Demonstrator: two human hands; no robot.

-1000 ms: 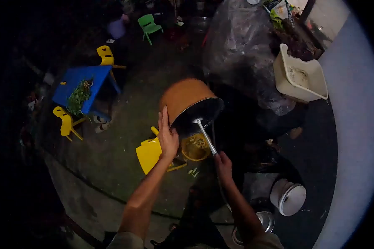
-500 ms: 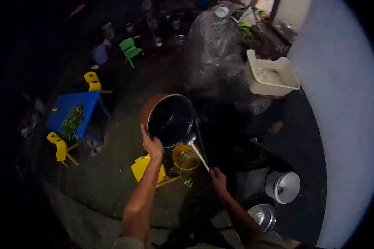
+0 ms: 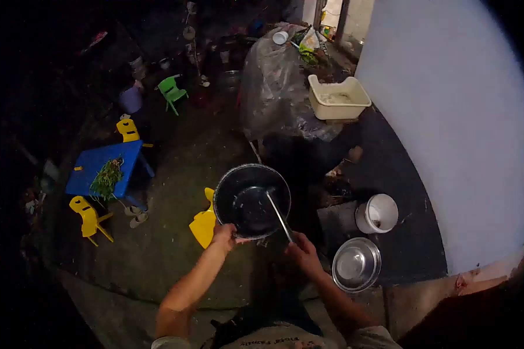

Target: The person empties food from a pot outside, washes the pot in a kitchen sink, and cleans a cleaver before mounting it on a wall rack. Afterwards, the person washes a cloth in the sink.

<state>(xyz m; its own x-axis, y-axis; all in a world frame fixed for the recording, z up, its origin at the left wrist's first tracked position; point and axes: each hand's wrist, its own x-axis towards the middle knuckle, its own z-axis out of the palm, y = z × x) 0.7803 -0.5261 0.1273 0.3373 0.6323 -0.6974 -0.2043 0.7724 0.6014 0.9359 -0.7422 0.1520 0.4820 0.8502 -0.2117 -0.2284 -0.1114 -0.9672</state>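
My left hand (image 3: 224, 235) grips the near left rim of a round, deep pot (image 3: 227, 189) with a dark inside. The pot is held above the ground, its mouth facing up toward me. In my right hand (image 3: 303, 253) is the handle of a metal ladle (image 3: 279, 216), and the ladle's head reaches down inside the pot. A few small pale bits show on the pot's bottom, too small to name. Behind the pot, to the left, a yellow plastic chair (image 3: 204, 225) is partly covered.
Left stands a low blue table (image 3: 93, 160) with green stalks (image 3: 108, 179) and yellow chairs beside it. To my right are a white bucket (image 3: 378, 214) and a metal basin (image 3: 357, 264). Farther off, a cream tub (image 3: 340, 107) sits by the white wall (image 3: 442, 116).
The pot has turned from tilted to nearly upright and come closer, now hiding the yellow container below. The ladle's head has gone from the rim to inside the pot. My view shifted right.
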